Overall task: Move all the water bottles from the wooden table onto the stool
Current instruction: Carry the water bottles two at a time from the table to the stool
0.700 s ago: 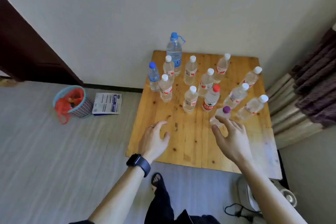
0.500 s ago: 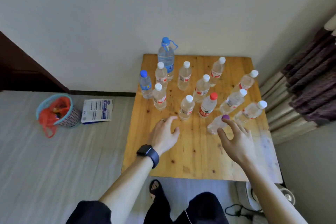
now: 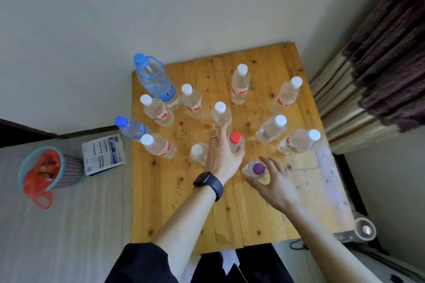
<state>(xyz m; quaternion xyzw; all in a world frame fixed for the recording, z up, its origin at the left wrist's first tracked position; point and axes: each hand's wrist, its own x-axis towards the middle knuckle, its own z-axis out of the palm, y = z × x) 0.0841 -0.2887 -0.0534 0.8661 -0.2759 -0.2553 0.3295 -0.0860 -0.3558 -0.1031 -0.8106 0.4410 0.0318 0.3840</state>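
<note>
— From where you stand, what do the hands hold?

— The right hand [image 3: 278, 187] is curled round the purple-capped bottle [image 3: 258, 169]. The thumb is on one side and the bent fingers are on the other. This bottle stands near the front middle of the wooden table [image 3: 184, 213].

— And the other one?

— The left hand [image 3: 222, 156], with a dark watch [image 3: 208, 185] on the wrist, lies among the bottles. Its forefinger is stretched straight, and the tip touches a white-capped bottle [image 3: 220, 115] behind. The red-capped bottle [image 3: 235, 141] stands in the fork between forefinger and thumb, and the thumb bends against it. If the hand really squeezes it, I cannot tell.

— Where are the water bottles [image 3: 240, 85]?

— All thirteen are standing on the table, most of them in its back half. The big bottle [image 3: 156, 80], with a blue cap and a blue carry loop, is at the far left corner. A small blue-capped bottle [image 3: 130, 127] is at the left edge. What is inside looks clear, but how full they are I cannot read.

— Any other container?

— Yes. On the floor, left of the table, there is a small basket [image 3: 71, 170] with a red plastic bag [image 3: 43, 167] in it, and the bag hangs over the rim. Just beside it lies a flat printed packet [image 3: 103, 154].
</note>
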